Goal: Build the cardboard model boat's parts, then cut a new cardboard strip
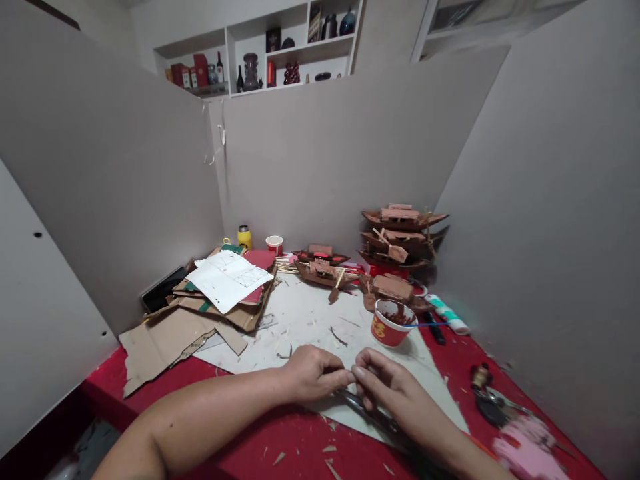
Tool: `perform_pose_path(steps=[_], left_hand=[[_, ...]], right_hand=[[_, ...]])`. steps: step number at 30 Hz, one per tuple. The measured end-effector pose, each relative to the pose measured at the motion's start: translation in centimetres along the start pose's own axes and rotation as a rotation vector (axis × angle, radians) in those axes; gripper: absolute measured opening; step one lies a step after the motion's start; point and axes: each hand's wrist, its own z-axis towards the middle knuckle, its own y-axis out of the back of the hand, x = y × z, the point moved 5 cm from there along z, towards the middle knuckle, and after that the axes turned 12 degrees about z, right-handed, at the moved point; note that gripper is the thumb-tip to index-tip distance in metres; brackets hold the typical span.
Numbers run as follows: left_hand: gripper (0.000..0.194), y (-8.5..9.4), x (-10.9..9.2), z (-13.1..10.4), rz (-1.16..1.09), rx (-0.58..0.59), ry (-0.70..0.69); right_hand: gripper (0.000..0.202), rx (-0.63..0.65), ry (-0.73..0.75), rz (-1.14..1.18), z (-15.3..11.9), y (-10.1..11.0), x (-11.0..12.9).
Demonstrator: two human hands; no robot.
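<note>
Before the cup (387, 333), left hand (316, 373) and right hand (384, 381) almost touch by a dark tool (367, 409), fingers narrow, contents I cannot tell; boats (394, 287) behind the cup

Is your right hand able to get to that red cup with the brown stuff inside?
Probably yes: the right hand is close to the red cup, with nothing visible blocking the way, though it seems busy right beside the left hand.
</note>
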Motion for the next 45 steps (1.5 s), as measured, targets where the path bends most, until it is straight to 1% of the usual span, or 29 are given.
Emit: perform_pose_path(steps=[3,6,8,12,14,17,20,23,27,30,32,34,36,38,39,40,41,43,45], left_hand=[[0.043,0.1,0.0,0.0,-0.037,0.016,-0.012],[0.046,0.1,0.1,0.0,-0.097,0.033,-0.014],[0.050,0.1,0.1,0.0,-0.114,0.033,-0.020],[0.060,0.0,0.2,0.3,-0.150,0.038,-0.029],[0.061,-0.1,0.3,0.4,-0.161,0.041,-0.025],[0.059,-0.1,0.3,0.5,-0.155,0.045,-0.016],[0.058,0.0,0.2,0.4,-0.148,0.049,-0.016],[0.058,0.2,-0.1,0.4,-0.182,0.060,-0.015],[0.059,0.3,-0.4,0.6,-0.345,0.092,-0.016],[0.060,0.4,0.1,0.8,-0.465,0.038,0.054],[0.055,0.4,0.5,0.8,-0.478,-0.006,0.093],[0.047,0.6,0.7,0.9,-0.467,-0.018,0.097],[0.035,1.4,0.8,1.0,-0.444,-0.067,0.112],[0.027,2.8,0.9,1.5,-0.406,-0.157,0.144],[0.031,3.5,0.8,2.1,-0.378,-0.200,0.159],[0.040,4.2,0.6,2.8,-0.349,-0.224,0.162],[0.053,4.7,0.3,3.8,-0.315,-0.228,0.150],[0.081,5.2,-1.0,6.4,-0.215,-0.215,0.075],[0.099,5.0,-2.7,9.2,-0.115,-0.213,-0.049]], right_hand=[[0.037,0.070,-0.011,0.036,-0.2,-0.5,0.2],[0.034,0.097,0.007,0.069,-0.2,-0.6,0.4],[0.033,0.078,0.016,0.093,0.0,-0.5,0.5],[0.032,-0.022,0.082,0.131,0.4,0.1,0.7],[0.030,-0.055,0.109,0.133,0.5,0.3,0.9],[0.031,-0.069,0.100,0.141,0.5,0.3,1.0],[0.033,-0.040,0.084,0.132,0.4,0.1,1.0],[0.034,0.015,0.094,0.135,0.4,-0.1,1.0],[0.038,0.104,0.081,0.127,0.3,-0.8,1.1],[0.038,0.128,0.069,0.089,0.2,-1.1,1.2],[0.035,0.119,0.077,0.062,0.1,-1.1,1.3],[0.029,0.096,0.115,-0.013,0.0,-1.1,1.7],[0.025,0.085,0.178,-0.121,-0.2,-1.3,2.2],[0.025,0.101,0.228,-0.214,-0.5,-1.6,2.7],[0.026,0.113,0.243,-0.253,-0.7,-1.8,2.9],[0.027,0.125,0.254,-0.290,-0.8,-2.0,3.0],[0.027,0.134,0.268,-0.328,-1.0,-2.1,3.2],[0.027,0.145,0.300,-0.408,-1.2,-2.4,3.4],[0.025,0.153,0.339,-0.492,-1.4,-2.5,3.5]])
